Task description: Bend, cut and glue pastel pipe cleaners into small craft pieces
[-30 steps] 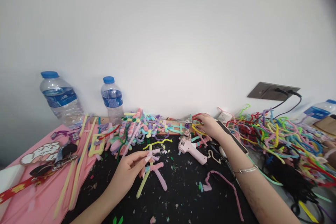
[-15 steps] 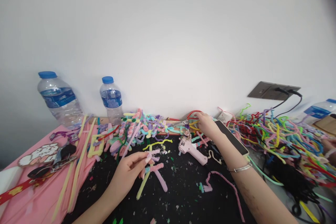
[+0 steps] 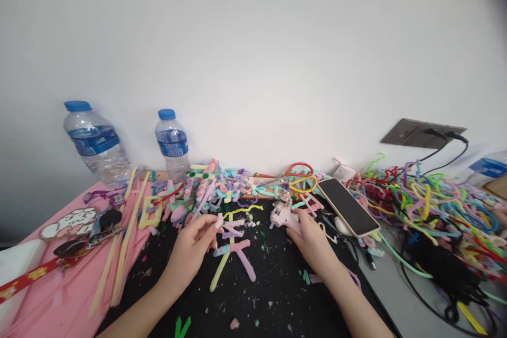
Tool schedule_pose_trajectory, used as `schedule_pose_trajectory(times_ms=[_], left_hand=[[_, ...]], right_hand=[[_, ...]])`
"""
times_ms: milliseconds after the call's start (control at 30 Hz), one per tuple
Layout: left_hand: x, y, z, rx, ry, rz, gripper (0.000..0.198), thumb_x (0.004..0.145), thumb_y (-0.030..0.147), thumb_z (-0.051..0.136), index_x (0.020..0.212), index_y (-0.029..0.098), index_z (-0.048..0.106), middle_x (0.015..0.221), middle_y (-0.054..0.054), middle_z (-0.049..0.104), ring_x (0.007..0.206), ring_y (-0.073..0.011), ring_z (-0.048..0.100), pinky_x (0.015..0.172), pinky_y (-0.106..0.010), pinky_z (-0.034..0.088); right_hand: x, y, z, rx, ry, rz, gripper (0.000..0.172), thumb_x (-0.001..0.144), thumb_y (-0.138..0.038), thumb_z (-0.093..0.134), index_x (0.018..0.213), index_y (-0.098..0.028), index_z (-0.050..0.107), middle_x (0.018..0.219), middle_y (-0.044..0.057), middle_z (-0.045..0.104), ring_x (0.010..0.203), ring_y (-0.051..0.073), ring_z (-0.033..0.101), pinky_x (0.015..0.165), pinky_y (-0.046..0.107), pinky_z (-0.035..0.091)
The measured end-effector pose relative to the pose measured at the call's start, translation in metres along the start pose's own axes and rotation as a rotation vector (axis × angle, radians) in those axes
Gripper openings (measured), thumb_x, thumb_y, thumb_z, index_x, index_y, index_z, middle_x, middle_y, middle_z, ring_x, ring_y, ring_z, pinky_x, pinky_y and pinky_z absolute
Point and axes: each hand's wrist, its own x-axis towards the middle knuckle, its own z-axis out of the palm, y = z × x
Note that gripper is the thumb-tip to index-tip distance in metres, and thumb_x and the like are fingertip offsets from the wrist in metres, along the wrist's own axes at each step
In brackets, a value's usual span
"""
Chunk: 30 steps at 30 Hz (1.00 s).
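My left hand [image 3: 197, 240] is closed, thumb and fingers pinched at the upper end of a pipe-cleaner piece [image 3: 233, 247] in pink, yellow and lilac. Two legs of that piece, a yellow one and a lilac one, point down over the black mat [image 3: 190, 296]. My right hand [image 3: 308, 235] is wrapped round the handle of a pale pink glue gun [image 3: 282, 216], whose nozzle points left. Scissors [image 3: 300, 177] with one red and one yellow handle loop lie behind the glue gun.
Two water bottles [image 3: 97, 142] stand by the wall at left. A phone [image 3: 348, 207] lies right of the glue gun, beside a tangled heap of pipe cleaners [image 3: 431, 200]. Keys and pink sheets [image 3: 79, 269] are at left. Another person's hand [image 3: 501, 222] shows at the right edge.
My right hand has left the scissors, come nearer and closed on the glue gun's handle. The scissors now lie at the back. My left hand stays at the pipe-cleaner piece.
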Motion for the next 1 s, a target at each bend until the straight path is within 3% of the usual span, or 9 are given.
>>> schedule_pose_trajectory(times_ms=[167,333,500,633,1000], left_hand=[[0.001,-0.001,-0.002,0.095,-0.023,0.001,0.031,0.084,0.047,0.049,0.09,0.018,0.059,0.058,0.002,0.053,0.055,-0.0161,0.051,0.054,-0.026,0.039],[0.0,-0.004,-0.003,0.203,-0.021,0.03,0.028,0.084,0.042,0.049,0.095,0.019,0.06,0.078,-0.003,0.063,0.075,-0.0213,0.061,0.064,-0.029,0.045],[0.006,-0.008,-0.001,0.105,-0.129,-0.029,0.028,0.086,0.042,0.046,0.095,0.019,0.058,0.084,-0.004,0.064,0.081,-0.0223,0.064,0.067,-0.031,0.051],[0.01,-0.01,-0.001,0.05,-0.141,-0.041,0.027,0.085,0.044,0.047,0.091,0.019,0.056,0.094,-0.006,0.063,0.087,-0.0227,0.064,0.07,-0.032,0.052],[0.009,-0.011,-0.001,0.048,-0.145,-0.067,0.023,0.084,0.041,0.048,0.088,0.019,0.053,0.077,-0.002,0.062,0.078,-0.0225,0.067,0.069,-0.034,0.052]], right_hand=[[-0.001,0.001,-0.009,0.103,0.078,-0.002,0.035,0.076,-0.021,0.05,0.111,-0.015,0.051,0.102,0.012,0.064,0.09,0.026,0.062,0.077,0.034,0.046],[-0.005,-0.008,-0.02,0.189,0.159,0.0,0.033,0.073,-0.021,0.05,0.105,-0.019,0.054,0.086,0.004,0.065,0.072,0.02,0.061,0.066,0.028,0.044],[-0.004,-0.01,-0.02,0.207,0.181,-0.033,0.034,0.073,-0.021,0.05,0.106,-0.019,0.054,0.089,0.003,0.066,0.074,0.02,0.062,0.068,0.029,0.044],[-0.004,-0.01,-0.017,0.248,0.157,-0.058,0.033,0.073,-0.019,0.05,0.106,-0.019,0.054,0.092,0.004,0.066,0.074,0.018,0.062,0.068,0.027,0.044],[-0.006,-0.012,-0.019,0.299,0.174,-0.101,0.031,0.074,-0.018,0.049,0.105,-0.019,0.054,0.09,0.003,0.067,0.071,0.017,0.062,0.064,0.024,0.045]])
